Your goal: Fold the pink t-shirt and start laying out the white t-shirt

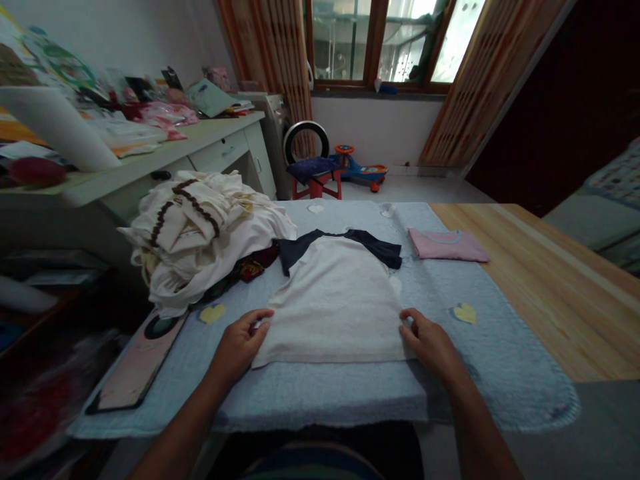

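A white T-shirt (345,300) with dark navy raglan sleeves lies flat in front of me, its neckline pointing away and its hem towards me. My left hand (245,340) is at the shirt's left side edge just above the hem, thumb and fingers closed on the cloth. At the opposite side edge, my right hand (427,340) grips the fabric in the same way. Under the shirt is a light blue blanket (350,397) with heart patches. A folded pink garment (450,245) rests to the right, beyond my right hand.
A heap of cream and white clothes (200,227) sits at the left, near a flat pink panel with a dark border (135,373). Bare wooden tabletop (575,280) shows on the right. Behind stand a cluttered desk (235,127), a red stool (317,185) and a blue-orange ride-on toy (363,172).
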A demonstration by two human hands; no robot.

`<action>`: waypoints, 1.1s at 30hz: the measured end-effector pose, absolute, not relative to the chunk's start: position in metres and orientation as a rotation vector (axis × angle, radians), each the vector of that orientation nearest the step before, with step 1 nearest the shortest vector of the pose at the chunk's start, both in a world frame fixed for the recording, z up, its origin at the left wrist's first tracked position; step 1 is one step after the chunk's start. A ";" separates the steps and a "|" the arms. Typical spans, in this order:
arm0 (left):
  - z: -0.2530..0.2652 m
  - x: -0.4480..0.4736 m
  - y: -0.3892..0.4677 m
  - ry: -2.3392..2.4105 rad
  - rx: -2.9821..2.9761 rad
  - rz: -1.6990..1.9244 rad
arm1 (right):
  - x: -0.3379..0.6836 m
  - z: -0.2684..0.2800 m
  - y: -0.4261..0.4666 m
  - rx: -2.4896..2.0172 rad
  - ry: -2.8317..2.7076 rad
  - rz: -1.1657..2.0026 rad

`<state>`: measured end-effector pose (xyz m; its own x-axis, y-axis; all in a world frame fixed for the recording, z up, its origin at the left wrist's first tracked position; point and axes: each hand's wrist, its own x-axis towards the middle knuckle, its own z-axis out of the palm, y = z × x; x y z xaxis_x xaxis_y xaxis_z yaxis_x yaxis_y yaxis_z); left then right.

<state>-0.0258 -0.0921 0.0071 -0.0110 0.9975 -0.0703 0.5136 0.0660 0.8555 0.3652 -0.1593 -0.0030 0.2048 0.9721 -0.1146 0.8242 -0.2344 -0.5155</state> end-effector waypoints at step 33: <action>-0.001 -0.046 -0.097 1.438 1.478 0.724 | 0.374 0.010 -0.156 -2.160 -1.676 0.837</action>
<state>-0.0464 -0.0968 -0.0013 0.1446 0.9722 -0.1842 0.4312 0.1056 0.8960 0.3738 -0.1557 0.0098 0.1580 0.9498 -0.2702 0.7865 -0.2865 -0.5471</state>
